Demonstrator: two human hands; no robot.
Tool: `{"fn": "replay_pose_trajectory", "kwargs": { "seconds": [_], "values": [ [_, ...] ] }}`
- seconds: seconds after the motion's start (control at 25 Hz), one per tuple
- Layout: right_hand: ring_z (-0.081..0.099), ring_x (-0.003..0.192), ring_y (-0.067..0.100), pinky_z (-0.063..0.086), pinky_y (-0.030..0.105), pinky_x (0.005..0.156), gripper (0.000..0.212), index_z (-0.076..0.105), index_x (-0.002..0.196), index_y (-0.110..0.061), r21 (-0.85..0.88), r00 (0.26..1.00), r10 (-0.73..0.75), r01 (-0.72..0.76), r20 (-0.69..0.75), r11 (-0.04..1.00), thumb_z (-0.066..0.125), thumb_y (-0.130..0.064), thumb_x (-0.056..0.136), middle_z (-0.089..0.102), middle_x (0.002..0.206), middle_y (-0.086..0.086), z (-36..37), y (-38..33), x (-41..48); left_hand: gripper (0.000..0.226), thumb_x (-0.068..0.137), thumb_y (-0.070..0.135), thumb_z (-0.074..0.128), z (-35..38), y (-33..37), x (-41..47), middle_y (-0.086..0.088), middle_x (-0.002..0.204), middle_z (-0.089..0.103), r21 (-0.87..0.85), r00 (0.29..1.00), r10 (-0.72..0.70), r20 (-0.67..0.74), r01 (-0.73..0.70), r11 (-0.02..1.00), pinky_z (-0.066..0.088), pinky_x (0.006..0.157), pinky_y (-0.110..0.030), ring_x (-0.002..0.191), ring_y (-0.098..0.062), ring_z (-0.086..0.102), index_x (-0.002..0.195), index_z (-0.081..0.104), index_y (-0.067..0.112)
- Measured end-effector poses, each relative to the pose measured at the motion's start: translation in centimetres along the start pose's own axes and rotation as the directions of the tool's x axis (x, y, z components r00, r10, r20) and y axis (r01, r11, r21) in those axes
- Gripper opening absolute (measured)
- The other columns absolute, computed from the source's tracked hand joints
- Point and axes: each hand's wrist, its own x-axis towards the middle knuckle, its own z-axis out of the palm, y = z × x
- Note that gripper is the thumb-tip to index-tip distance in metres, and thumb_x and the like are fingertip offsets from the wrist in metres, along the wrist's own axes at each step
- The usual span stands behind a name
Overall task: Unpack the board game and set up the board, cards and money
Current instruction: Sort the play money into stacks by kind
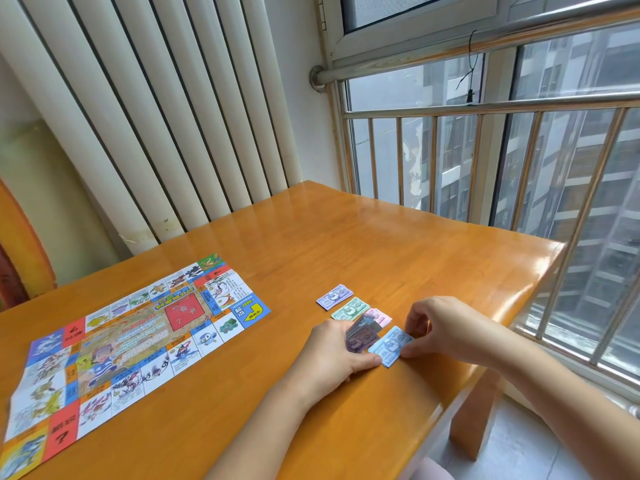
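Left hand (pixel 330 353) grips a stack of notes (pixel 363 333), fingers curled round it, purple note on top. Right hand (pixel 446 327) pinches the blue notes (pixel 391 346) at their near and far ends; they lie flat on the table (pixel 346 230), toward its right edge. Just beyond lie the purple pile (pixel 334 296), green pile (pixel 349 309) and pink pile (pixel 382 316), close together. Game board (pixel 131 337) lies unfolded toward the left edge, well apart from the money.

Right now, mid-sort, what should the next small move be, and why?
Probably release the blue pile with the right hand and draw the next note from the stack the left hand grips. A purple pile, a green pile and a pink pile lie sorted beyond; the stack looks thick.
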Motion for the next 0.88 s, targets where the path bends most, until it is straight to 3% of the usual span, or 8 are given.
{"fn": "replay_pose_trajectory", "kwargs": {
  "seconds": [0.32, 0.48, 0.52, 0.6, 0.68, 0.8, 0.88],
  "values": [
    [0.049, 0.080, 0.007, 0.038, 0.017, 0.064, 0.033, 0.058, 0.088, -0.026, 0.034, 1.000, 0.007, -0.007, -0.013, 0.999, 0.076, -0.049, 0.072, 0.056, 0.089, -0.010, 0.1, 0.1, -0.4, 0.018, 0.075, 0.020, 0.079, -0.5, -0.2, -0.2, 0.008, 0.058, 0.052, -0.080, 1.000, 0.016, -0.024, -0.018, 0.997, 0.040, 0.045, -0.020, 0.044, -0.007, 0.044, 0.080, 0.062, 0.019],
    [0.053, 0.080, 0.008, 0.041, 0.020, 0.066, 0.021, 0.062, 0.089, -0.022, 0.143, 0.997, 0.061, -0.054, -0.041, 0.988, 0.067, -0.042, 0.084, 0.062, 0.092, -0.006, -0.3, 0.4, 0.3, 0.017, 0.084, 0.023, 0.070, -2.2, -1.0, 0.1, 0.002, 0.055, 0.055, -0.139, 0.978, -0.109, -0.178, 0.085, 0.987, 0.040, 0.043, -0.020, 0.040, -0.008, 0.047, 0.081, 0.060, 0.009],
    [0.054, 0.081, 0.008, 0.041, 0.020, 0.066, 0.018, 0.064, 0.090, -0.021, 0.161, 0.995, 0.070, -0.058, -0.065, 0.985, 0.065, -0.038, 0.086, 0.063, 0.093, -0.005, -0.3, 0.5, 0.7, 0.017, 0.087, 0.023, 0.067, -2.4, -1.2, 0.2, 0.000, 0.057, 0.055, -0.225, 0.968, -0.174, -0.183, 0.131, 0.965, 0.040, 0.041, -0.020, 0.041, -0.007, 0.048, 0.082, 0.061, 0.008],
    [0.056, 0.075, 0.008, 0.044, 0.023, 0.066, 0.011, 0.066, 0.087, -0.020, 0.281, 0.991, 0.079, -0.045, -0.111, 0.959, 0.065, -0.031, 0.087, 0.065, 0.092, -0.002, -0.3, 0.3, 1.4, 0.023, 0.092, 0.026, 0.060, -2.9, -1.0, 0.3, -0.003, 0.061, 0.053, -0.542, 0.947, -0.303, -0.106, 0.201, 0.816, 0.037, 0.038, -0.018, 0.043, -0.008, 0.047, 0.086, 0.063, 0.004],
    [0.058, 0.064, 0.008, 0.047, 0.024, 0.060, 0.010, 0.067, 0.085, -0.016, 0.484, 0.990, 0.068, 0.002, -0.128, 0.875, 0.067, -0.026, 0.087, 0.067, 0.084, 0.002, -0.3, -0.5, 1.9, 0.030, 0.096, 0.027, 0.051, -3.5, -0.5, 0.4, -0.007, 0.063, 0.052, -0.828, 0.936, -0.352, 0.023, 0.215, 0.518, 0.038, 0.036, -0.017, 0.046, -0.010, 0.048, 0.088, 0.062, 0.001],
    [0.058, 0.058, 0.009, 0.049, 0.024, 0.056, 0.014, 0.067, 0.084, -0.012, 0.655, 0.986, 0.045, 0.071, -0.159, 0.752, 0.071, -0.026, 0.084, 0.065, 0.072, 0.001, 0.0, -2.7, 2.2, 0.026, 0.097, 0.012, 0.039, -3.7, 0.3, 0.5, -0.013, 0.066, 0.057, -0.978, 0.930, -0.344, 0.129, 0.176, 0.108, 0.049, 0.045, -0.022, 0.060, -0.020, 0.054, 0.089, 0.057, -0.005],
    [0.058, 0.057, 0.011, 0.049, 0.026, 0.056, 0.025, 0.065, 0.085, -0.010, 0.714, 0.984, 0.056, 0.081, -0.167, 0.696, 0.078, -0.030, 0.077, 0.064, 0.070, 0.000, 0.7, -4.1, 2.3, 0.023, 0.097, 0.004, 0.036, -3.2, 0.3, 0.6, -0.017, 0.073, 0.062, -0.990, 0.938, -0.326, 0.119, 0.135, 0.029, 0.056, 0.064, -0.039, 0.075, -0.027, 0.059, 0.092, 0.056, -0.006]
  ]
}}
